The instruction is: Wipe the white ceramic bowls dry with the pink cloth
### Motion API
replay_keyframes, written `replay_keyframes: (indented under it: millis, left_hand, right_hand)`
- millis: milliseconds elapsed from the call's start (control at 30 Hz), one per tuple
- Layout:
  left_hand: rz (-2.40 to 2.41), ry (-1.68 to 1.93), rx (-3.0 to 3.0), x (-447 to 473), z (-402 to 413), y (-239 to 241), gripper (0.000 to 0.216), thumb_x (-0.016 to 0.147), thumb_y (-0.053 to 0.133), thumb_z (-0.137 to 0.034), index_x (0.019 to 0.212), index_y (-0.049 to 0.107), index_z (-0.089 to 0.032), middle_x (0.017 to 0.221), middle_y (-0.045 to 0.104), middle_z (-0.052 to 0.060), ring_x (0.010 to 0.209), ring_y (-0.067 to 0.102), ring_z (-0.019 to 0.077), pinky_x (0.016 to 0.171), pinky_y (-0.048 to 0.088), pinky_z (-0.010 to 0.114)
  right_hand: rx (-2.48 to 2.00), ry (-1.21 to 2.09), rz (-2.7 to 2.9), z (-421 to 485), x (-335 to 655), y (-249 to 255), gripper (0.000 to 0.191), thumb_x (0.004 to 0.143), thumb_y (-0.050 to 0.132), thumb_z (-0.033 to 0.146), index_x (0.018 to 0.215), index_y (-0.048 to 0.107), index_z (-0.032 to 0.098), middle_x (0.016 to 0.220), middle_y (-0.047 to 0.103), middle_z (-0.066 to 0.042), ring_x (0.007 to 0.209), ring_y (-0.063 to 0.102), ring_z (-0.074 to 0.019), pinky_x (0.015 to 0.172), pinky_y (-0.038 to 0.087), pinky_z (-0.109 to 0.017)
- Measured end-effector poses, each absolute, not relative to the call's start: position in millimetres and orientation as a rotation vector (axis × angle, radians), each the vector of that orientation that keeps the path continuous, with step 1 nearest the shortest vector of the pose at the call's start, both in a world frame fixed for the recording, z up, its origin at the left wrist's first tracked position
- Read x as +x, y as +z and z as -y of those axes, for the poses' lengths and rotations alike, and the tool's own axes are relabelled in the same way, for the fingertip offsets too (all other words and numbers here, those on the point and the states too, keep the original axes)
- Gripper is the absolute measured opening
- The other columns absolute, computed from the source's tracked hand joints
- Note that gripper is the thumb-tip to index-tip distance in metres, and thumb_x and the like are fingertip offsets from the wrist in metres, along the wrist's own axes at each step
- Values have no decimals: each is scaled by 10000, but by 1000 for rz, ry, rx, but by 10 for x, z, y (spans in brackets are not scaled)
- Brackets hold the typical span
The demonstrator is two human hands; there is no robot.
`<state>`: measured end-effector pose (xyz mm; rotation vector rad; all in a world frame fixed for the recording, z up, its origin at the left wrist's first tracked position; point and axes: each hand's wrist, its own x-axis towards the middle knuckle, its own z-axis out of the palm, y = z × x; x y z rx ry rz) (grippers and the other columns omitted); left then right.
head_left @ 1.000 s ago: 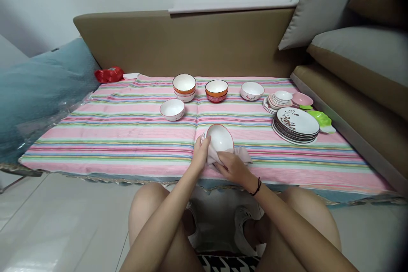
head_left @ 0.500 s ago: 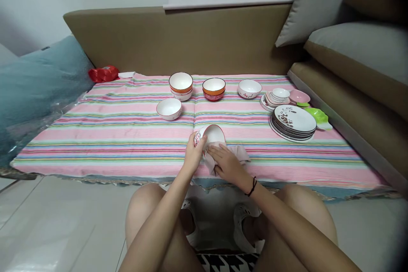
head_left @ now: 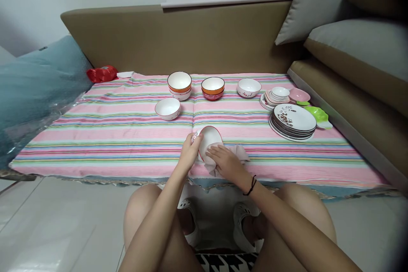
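Note:
My left hand [head_left: 189,153] grips a white bowl [head_left: 210,136] by its left side, thumb over the red rim. The bowl is tilted so that its inside faces up and towards my right hand. A pale pinkish cloth [head_left: 237,153] is bunched under my right hand [head_left: 225,160], whose fingers press it against the inside of the bowl. Part of the cloth trails to the right on the striped cover. Nearest to the held bowl stands another white bowl [head_left: 168,109], upright, a little beyond my left hand.
Farther back stand a bowl stack [head_left: 179,83], an orange-and-red pair of bowls [head_left: 213,88] and a flowered bowl [head_left: 249,88]. On the right are stacked plates [head_left: 295,119], small dishes [head_left: 279,92], a pink dish [head_left: 299,95] and a green leaf-shaped dish [head_left: 318,114]. A red package [head_left: 102,74] lies back left.
My left hand has turned the bowl, so its opening faces me more and less of its outer pattern shows. The right hand with the cloth stays at the bowl's inside.

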<state>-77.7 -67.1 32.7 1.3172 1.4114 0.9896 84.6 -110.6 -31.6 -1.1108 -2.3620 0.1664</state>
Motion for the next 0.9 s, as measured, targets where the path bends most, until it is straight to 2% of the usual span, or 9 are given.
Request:
replay_keyframes:
  millis: [167, 367, 433, 533, 667, 767, 900]
  left_hand:
    - [-1364, 798, 1502, -805, 667, 309, 366, 848, 509, -506, 967, 600, -172, 999, 663, 73, 952, 585, 242, 882, 418, 353]
    - [-1296, 724, 1502, -796, 696, 239, 400, 845, 527, -522, 1032, 625, -182, 1079, 682, 85, 1022, 598, 258, 913, 421, 361]
    - [-1320, 757, 1446, -800, 695, 257, 388, 834, 540, -523, 987, 633, -178, 1050, 684, 82, 1009, 598, 258, 900, 429, 360]
    - [-1401, 868, 1303, -805, 684, 282, 347, 827, 538, -507, 900, 623, -178, 977, 678, 71, 948, 599, 245, 861, 448, 351]
    - [-1471, 961, 1206, -795, 676, 293, 355, 841, 491, -522, 906, 584, -185, 973, 652, 66, 931, 590, 233, 815, 464, 336]
    - [-1481, 1007, 1119, -772, 674, 280, 379, 842, 482, -527, 950, 583, -178, 1035, 638, 79, 948, 582, 228, 802, 470, 331]
    - [-1464, 1003, 1084, -760, 648, 200, 487, 844, 449, -597, 1041, 573, -169, 1066, 638, 101, 892, 598, 225, 739, 493, 336]
  right_hand:
    - [-1228, -1, 2460, 1072, 909, -406, 615, 800, 430, 4, 1414, 426, 39, 1474, 445, -174, 1406, 360, -286, 1174, 315, -516]
    - [-1222, -17, 2494, 1068, 929, -494, 702, 763, 443, 29, 1455, 334, -7, 1531, 333, -214, 1457, 247, -299, 1183, 287, -530]
    - [-1210, 3, 2492, 1065, 930, -491, 681, 761, 433, 18, 1437, 364, -6, 1510, 368, -221, 1450, 265, -291, 1177, 289, -533]
    - [-1159, 111, 2472, 1070, 917, -436, 594, 751, 431, 14, 1341, 492, 43, 1395, 519, -203, 1384, 383, -278, 1153, 313, -539]
    - [-1082, 304, 2346, 1124, 857, -289, 463, 743, 495, 76, 1197, 564, 132, 1186, 644, -136, 1164, 557, -269, 1067, 403, -503]
    - [-1109, 396, 2263, 1183, 804, -189, 405, 758, 556, 153, 1162, 553, 127, 1054, 652, -124, 1009, 598, -270, 905, 499, -430]
    - [-1037, 428, 2208, 1203, 790, -141, 445, 775, 506, 131, 1219, 515, 151, 1154, 623, -129, 1063, 585, -261, 904, 502, -399]
